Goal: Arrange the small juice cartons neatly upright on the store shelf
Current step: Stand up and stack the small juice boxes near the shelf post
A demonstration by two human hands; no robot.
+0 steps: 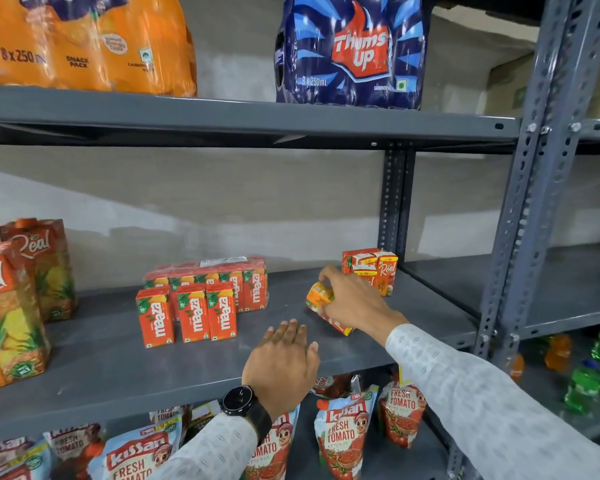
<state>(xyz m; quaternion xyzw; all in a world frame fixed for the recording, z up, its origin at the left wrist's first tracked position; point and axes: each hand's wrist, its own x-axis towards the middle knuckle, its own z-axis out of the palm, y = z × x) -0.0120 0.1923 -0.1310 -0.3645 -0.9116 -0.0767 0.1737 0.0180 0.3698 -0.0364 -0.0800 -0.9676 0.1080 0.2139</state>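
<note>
My right hand (354,299) is shut on a small orange juice carton (317,295) that lies tilted on the grey middle shelf (118,355). Behind it, several small Real cartons (378,268) stand in a cluster near the back upright. Three small Maaza cartons (187,315) stand upright in a row at the shelf's middle, in front of a shrink-wrapped Maaza pack (229,275). My left hand (284,362), with a black watch on its wrist, hovers open over the shelf's front edge and holds nothing.
Large Real juice cartons (14,306) stand at the left end. Drink multipacks (354,50) sit on the shelf above. Tomato ketchup pouches (347,431) fill the shelf below. A grey rack post (520,209) rises on the right, with bottles (596,372) beyond it.
</note>
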